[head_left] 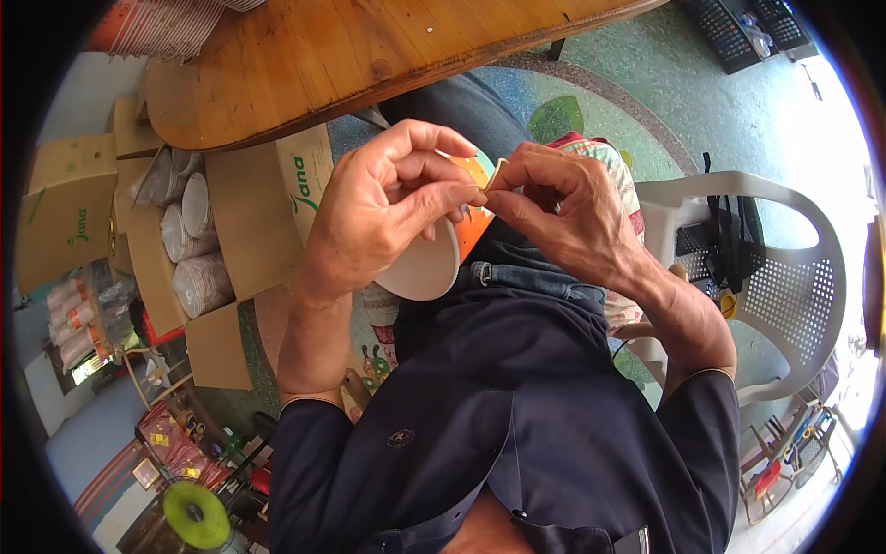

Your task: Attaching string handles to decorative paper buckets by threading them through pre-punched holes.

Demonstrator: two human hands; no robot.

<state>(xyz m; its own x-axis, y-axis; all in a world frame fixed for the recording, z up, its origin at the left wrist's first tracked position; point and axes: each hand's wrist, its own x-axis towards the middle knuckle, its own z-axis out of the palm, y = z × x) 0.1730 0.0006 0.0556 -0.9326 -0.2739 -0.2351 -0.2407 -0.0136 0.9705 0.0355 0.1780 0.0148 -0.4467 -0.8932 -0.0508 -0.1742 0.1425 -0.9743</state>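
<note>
My left hand (369, 208) and my right hand (572, 203) meet fingertip to fingertip above my lap. Both are closed in a pinch on a thin cream-coloured cord (499, 171), which bends in a small loop above my right fingertips. Just how the cord runs between the fingers is hidden. Below and behind my left hand lies an orange and white paper tub (474, 235), tilted on my lap, its round white end (425, 270) turned toward me. My left hand covers part of the tub.
A wooden table (369, 69) spans the far side, with stacked orange-and-white tubs (166, 28) at its left corner. Open cardboard boxes (258, 198) on the left hold wrapped stacks of white cups (198, 231). A white plastic chair (794, 277) stands at right, with black crates (738, 37) beyond.
</note>
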